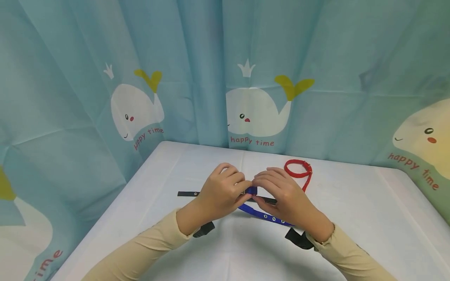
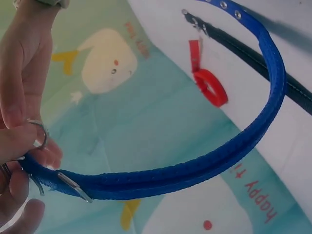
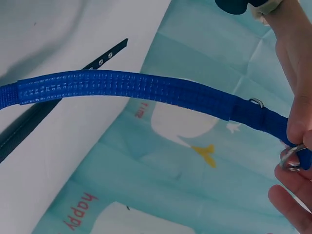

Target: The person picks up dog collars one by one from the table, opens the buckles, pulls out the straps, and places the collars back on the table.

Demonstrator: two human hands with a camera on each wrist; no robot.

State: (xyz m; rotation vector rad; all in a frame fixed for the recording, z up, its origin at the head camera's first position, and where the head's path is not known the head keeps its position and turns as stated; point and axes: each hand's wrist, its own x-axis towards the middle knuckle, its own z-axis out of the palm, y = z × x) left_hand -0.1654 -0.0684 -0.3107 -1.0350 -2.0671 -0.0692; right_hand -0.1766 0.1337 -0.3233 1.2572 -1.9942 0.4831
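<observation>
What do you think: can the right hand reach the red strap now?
Probably yes: the red strap lies just beyond the right hand, apparently unobstructed. But that hand pinches the blue strap, so it should release that first.

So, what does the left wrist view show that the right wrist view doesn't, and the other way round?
Only the left wrist view: the red strap, the metal-fitted end of the black strap and eyelets in the blue strap.
Only the right wrist view: the black strap's eyeleted tip.
Both: parts of the blue and black straps, fingers and the whale-print curtain.
</observation>
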